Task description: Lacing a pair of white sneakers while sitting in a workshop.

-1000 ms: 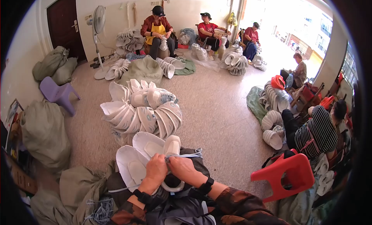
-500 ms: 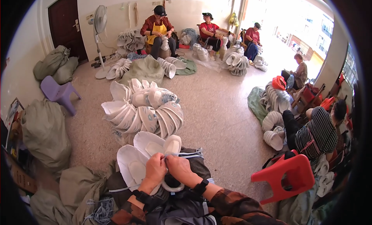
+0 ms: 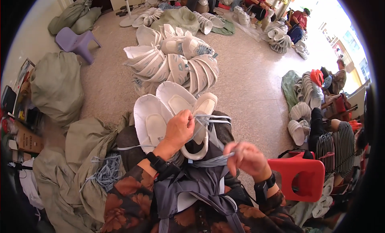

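Observation:
A white shoe upper (image 3: 205, 103) rests in my lap, its opening towards me, with pale blue shoelaces (image 3: 216, 119) trailing to the right from its lacing area. The fingers of my left hand (image 3: 179, 128) are closed on the upper's edge beside these laces; their tips are partly hidden. To the right and nearer me, my right hand (image 3: 249, 160) is blurred, its fingers pinched at the end of a bundle of grey-blue laces (image 3: 210, 162) lying across my lap. Two more white uppers (image 3: 151, 116) lie open to the left of the one I hold.
Just ahead on the floor is a large pile of white shoe uppers (image 3: 178, 66). A red stool (image 3: 296, 175) stands at right, a purple chair (image 3: 76, 43) at far left. Green sacks (image 3: 56, 86) and loose laces (image 3: 105, 173) lie on my left. Other people sit around the room.
My right hand has left the upper and moved right and nearer me, to the lace bundle. My left hand stays at the upper. The view has tilted down and turned left.

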### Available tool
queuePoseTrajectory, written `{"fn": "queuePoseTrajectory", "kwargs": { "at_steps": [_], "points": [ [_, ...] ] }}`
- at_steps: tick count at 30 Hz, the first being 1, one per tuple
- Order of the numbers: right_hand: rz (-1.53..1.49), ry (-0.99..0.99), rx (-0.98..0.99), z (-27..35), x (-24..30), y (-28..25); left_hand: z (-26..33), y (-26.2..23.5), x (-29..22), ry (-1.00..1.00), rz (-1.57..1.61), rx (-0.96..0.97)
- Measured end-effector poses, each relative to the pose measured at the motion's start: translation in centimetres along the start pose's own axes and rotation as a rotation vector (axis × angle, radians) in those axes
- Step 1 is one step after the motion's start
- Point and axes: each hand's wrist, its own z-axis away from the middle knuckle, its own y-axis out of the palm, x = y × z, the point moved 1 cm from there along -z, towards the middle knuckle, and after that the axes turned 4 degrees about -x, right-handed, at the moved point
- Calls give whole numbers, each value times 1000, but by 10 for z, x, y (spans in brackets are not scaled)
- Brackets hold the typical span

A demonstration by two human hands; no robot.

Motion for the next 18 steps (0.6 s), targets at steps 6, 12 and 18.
{"fn": "queuePoseTrajectory", "kwargs": {
  "at_steps": [6,12,18],
  "points": [
    [1330,363,-795,105,3,-150,4,-7,1,3,-16,11],
    [1713,832,-1125,303,-18,-256,6,-2,6,-25,23,-2],
    [1973,186,-1027,171,-23,-201,-7,-2,-7,-15,133,-64]
  ]
}}
